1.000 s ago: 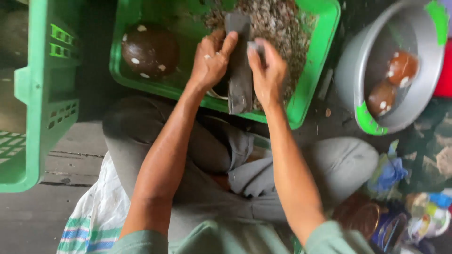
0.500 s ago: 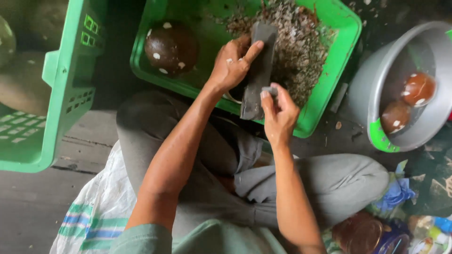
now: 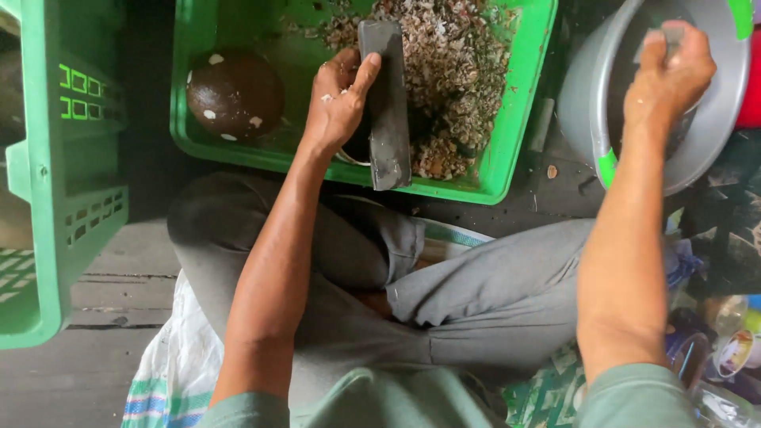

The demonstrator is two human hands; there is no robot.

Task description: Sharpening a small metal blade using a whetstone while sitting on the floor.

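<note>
The contents of the grey metal basin are hidden behind the right hand, and its far rim runs off the top edge. The small pale piece pinched at that hand's fingertips is too blurred to identify. Under the left hand, a rounded thing with a pale rim sits mostly covered by the palm and by the dark flat blade, so what it is cannot be told. Left of the blade, the second green crate is cut off by the frame, and the clutter well to the right of the blade, below the basin, is too jumbled to sort out.

The blade stands over a green plastic crate filled to the blade's right with a heap of greyish-brown shell scraps. Left of the blade, inside the same crate, lies a dark brown round husk with white flecks. Below the blade are the person's folded legs in grey trousers, seated on a striped woven sack.

The left hand is curled around the blade's left edge, thumb lying along its face, gripping it upright over the crate. The right hand, well to the blade's right, hovers over the basin with fingers closed together on the small pale piece.
</note>
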